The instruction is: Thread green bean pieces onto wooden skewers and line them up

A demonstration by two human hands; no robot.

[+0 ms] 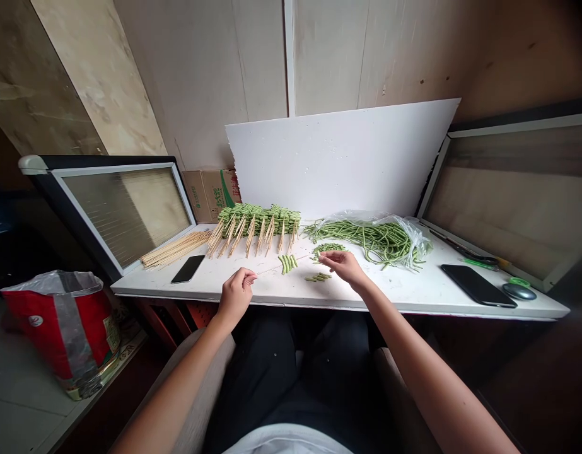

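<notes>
My left hand is closed on the blunt end of a thin wooden skewer, above the table's front part. Several short green bean pieces sit side by side on the skewer. My right hand has its fingers pinched near a pile of cut beans; what lies between the fingertips is too small to make out. Just below it, a few more bean pieces lie on the table. Behind my hands, filled bean skewers are stacked with their sticks toward me.
Bare skewers and a phone lie left on the white table. Long beans in a plastic bag, a second phone and a round grey object are right. A red bag stands lower left.
</notes>
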